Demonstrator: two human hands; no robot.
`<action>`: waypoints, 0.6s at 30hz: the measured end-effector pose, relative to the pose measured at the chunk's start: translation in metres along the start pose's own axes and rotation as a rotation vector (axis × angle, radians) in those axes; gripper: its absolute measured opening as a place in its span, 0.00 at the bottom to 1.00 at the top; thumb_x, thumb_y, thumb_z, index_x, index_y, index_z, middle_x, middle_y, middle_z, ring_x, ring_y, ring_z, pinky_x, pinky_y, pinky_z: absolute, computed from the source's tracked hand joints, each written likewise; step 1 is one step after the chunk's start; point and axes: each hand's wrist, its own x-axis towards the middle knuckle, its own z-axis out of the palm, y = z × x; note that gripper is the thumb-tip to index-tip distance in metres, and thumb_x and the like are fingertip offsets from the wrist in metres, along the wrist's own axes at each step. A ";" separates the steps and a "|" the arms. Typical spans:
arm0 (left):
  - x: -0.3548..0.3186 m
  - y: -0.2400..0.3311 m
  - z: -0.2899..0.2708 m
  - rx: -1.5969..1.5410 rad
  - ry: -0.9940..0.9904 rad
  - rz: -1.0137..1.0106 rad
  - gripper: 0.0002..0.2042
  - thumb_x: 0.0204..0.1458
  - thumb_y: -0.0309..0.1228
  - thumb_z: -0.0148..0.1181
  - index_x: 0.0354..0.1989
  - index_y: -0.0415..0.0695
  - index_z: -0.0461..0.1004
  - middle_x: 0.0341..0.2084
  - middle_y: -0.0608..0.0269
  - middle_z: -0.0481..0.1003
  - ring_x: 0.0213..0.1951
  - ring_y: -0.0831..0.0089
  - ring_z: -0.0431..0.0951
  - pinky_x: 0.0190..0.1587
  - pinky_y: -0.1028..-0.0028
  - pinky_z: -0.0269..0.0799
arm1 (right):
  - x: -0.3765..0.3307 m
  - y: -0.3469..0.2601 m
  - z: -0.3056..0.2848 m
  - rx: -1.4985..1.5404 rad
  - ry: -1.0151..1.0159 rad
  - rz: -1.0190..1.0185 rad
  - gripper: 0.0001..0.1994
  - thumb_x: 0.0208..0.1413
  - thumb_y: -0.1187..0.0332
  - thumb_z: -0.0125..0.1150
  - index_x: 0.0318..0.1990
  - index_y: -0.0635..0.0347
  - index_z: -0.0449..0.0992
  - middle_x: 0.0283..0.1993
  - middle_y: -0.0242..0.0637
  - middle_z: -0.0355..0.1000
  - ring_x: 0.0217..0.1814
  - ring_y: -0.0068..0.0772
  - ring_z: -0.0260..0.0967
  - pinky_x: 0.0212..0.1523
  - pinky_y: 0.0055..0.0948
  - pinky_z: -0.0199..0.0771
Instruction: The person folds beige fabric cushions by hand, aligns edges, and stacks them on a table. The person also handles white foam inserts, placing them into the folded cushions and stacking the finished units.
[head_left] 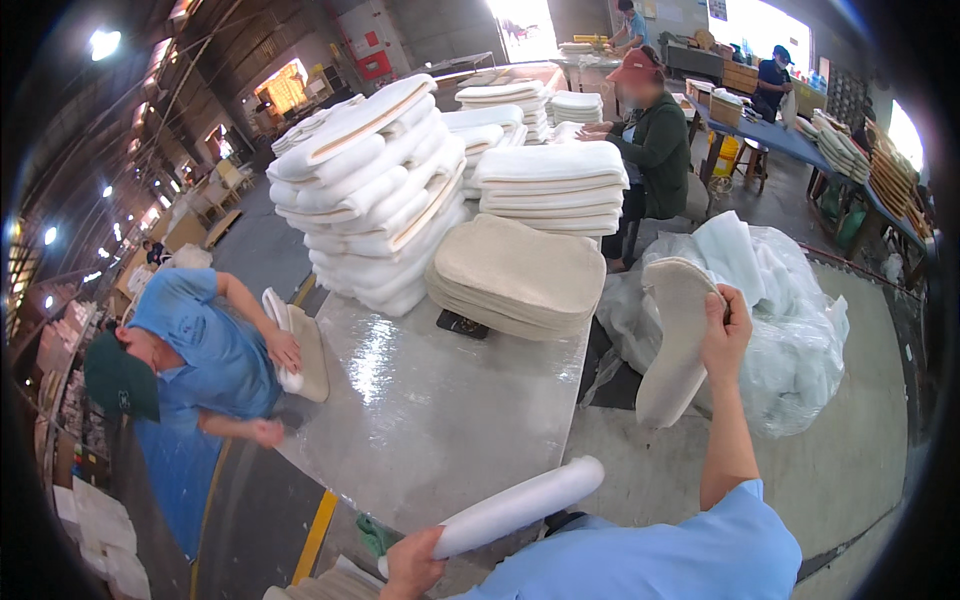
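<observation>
My left hand [412, 565], low at the table's front edge, is closed round the end of a long white padding piece [525, 505], which looks folded or rolled. Out to the right, my right hand [727, 325] grips the upper edge of a beige fabric piece [672, 340] with rounded ends. That fabric hangs tilted beyond the table's right edge, apart from the padding. On the shiny table [450, 430], a stack of beige fabric pieces [520, 265] lies ahead of my hands. A small black flat object [462, 324] pokes out beside the stack.
Tall stacks of white padding [365, 200] stand at the table's far side. At the left, a co-worker in blue [205, 335] handles a beige piece with white padding [305, 350]. A plastic-wrapped white bundle [780, 330] sits on the right. Another person [655, 150] works beyond the stacks.
</observation>
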 end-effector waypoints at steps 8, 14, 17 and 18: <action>0.000 -0.018 0.030 -0.050 0.119 0.095 0.24 0.43 0.27 0.68 0.53 0.47 0.79 0.39 0.53 0.84 0.43 0.51 0.84 0.45 0.55 0.80 | 0.007 -0.009 0.026 0.025 -0.101 -0.037 0.12 0.71 0.61 0.64 0.46 0.62 0.79 0.32 0.21 0.68 0.35 0.16 0.59 0.38 0.21 0.61; -0.024 -0.021 0.032 -0.010 0.180 0.104 0.23 0.42 0.26 0.67 0.52 0.47 0.79 0.39 0.55 0.83 0.43 0.51 0.84 0.45 0.55 0.79 | 0.011 -0.038 0.051 0.087 -0.167 -0.162 0.15 0.71 0.57 0.63 0.49 0.62 0.80 0.35 0.22 0.70 0.36 0.17 0.60 0.40 0.21 0.62; -0.027 -0.022 0.038 -0.030 0.170 0.099 0.23 0.43 0.28 0.69 0.53 0.47 0.77 0.42 0.55 0.83 0.46 0.52 0.83 0.47 0.54 0.79 | 0.004 -0.044 0.057 0.129 -0.225 -0.165 0.15 0.71 0.58 0.63 0.51 0.63 0.80 0.38 0.24 0.75 0.40 0.18 0.66 0.43 0.21 0.65; -0.027 -0.023 0.035 -0.040 0.149 0.098 0.23 0.44 0.29 0.69 0.53 0.47 0.77 0.43 0.55 0.83 0.47 0.52 0.83 0.48 0.54 0.78 | 0.001 -0.046 0.058 0.140 -0.242 -0.173 0.15 0.71 0.59 0.63 0.51 0.64 0.81 0.39 0.25 0.76 0.41 0.19 0.67 0.44 0.21 0.66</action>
